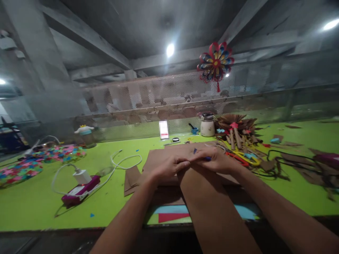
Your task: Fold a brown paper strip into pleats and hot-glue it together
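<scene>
My left hand (173,166) pinches the far end of a long brown kraft paper strip (212,201), which runs down toward me past the table edge. My right hand (215,160) is closed at the same end, close beside the left, its fingers on the strip. A small dark blue object (206,158) shows between the right fingers; its kind cannot be made out. Beneath both hands lie brown paper sheets (156,157), with light blue paper (172,209) and a red paper piece (172,217) nearer the table edge.
At left, a purple power strip (82,190) with a white charger and cable lies on the green table (113,208). Scissors with yellow and red handles (246,159) lie right. Behind stand a phone (164,129), a white jar (207,127) and a brown paper craft pile (238,130).
</scene>
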Motion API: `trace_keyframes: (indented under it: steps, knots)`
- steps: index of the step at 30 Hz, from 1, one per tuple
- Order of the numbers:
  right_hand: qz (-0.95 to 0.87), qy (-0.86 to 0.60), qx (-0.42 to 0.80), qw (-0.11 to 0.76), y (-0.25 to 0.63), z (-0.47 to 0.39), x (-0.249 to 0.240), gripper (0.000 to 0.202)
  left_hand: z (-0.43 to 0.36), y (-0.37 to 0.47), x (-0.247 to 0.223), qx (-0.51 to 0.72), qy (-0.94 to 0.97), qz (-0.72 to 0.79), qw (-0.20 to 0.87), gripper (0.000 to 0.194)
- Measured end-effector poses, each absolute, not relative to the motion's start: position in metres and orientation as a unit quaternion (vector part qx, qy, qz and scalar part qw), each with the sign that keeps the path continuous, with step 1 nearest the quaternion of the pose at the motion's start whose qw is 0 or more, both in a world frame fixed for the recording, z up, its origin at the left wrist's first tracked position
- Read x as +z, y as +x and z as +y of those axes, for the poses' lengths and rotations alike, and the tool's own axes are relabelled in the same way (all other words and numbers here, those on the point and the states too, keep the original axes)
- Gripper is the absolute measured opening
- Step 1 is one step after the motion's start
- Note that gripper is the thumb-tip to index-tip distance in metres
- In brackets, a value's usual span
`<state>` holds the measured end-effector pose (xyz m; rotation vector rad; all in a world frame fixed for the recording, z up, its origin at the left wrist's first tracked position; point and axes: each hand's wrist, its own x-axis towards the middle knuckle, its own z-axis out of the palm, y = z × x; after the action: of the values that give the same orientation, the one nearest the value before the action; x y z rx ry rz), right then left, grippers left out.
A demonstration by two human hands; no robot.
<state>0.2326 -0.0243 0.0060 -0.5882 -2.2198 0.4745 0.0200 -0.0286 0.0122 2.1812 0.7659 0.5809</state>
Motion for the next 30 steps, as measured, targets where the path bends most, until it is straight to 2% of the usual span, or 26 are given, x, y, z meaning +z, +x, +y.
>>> trace_keyframes:
  steps: [4,10,19,24,30]
  knots:
    - [-0.851,-0.238,0.296,0.363,0.247,-0.021,0.015,0.048,-0.026,0.020,0.014,0.210,0.874,0.316,0.303,0.032]
    - [-0.851,-0.335,0.273,0.300,0.240,-0.020,0.014,0.032,-0.033,0.024,0.013,0.214,0.897,0.323,0.211,0.029]
    - [-0.862,-0.316,0.218,0.331,0.239,-0.017,0.008,0.028,-0.042,0.028,0.014,0.233,0.904,0.340,0.116,0.026]
    - [-0.880,-0.311,0.161,0.321,0.239,-0.018,0.009,0.028,-0.039,0.026,0.009,0.198,0.895,0.396,0.058,0.031]
    - [-0.904,-0.263,0.123,0.312,0.233,-0.022,0.009,0.022,-0.037,0.026,0.008,0.191,0.905,0.380,0.023,0.026]
